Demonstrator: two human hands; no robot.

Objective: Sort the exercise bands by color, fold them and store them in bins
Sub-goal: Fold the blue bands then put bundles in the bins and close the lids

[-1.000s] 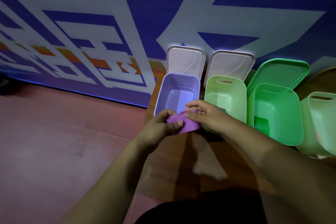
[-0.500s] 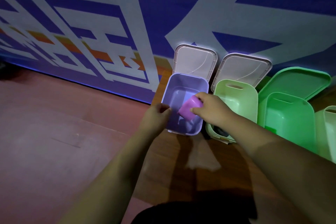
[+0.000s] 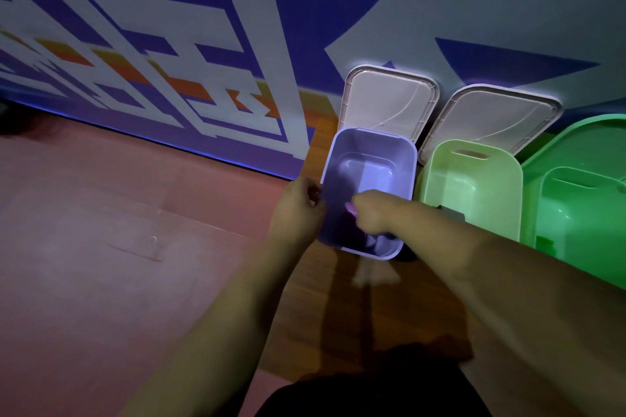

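Note:
A purple bin [image 3: 372, 162] stands open on the wooden board by the wall. My right hand [image 3: 374, 213] reaches down inside it and holds a folded purple band [image 3: 350, 207], of which only a small pink-purple edge shows past the fingers. My left hand [image 3: 298, 210] is at the bin's left rim with curled fingers; whether it grips the rim is hard to tell.
A light green bin [image 3: 474, 193] and a darker green bin [image 3: 582, 213] stand to the right, something dark in the light one. Two pale lids [image 3: 386, 101] [image 3: 491, 122] and a green lid [image 3: 582, 142] lean on the blue-and-white wall. Reddish floor lies to the left.
My right hand carried the folded purple band from in front of the bin down into it. My left hand let go of the band and moved to the bin's left rim.

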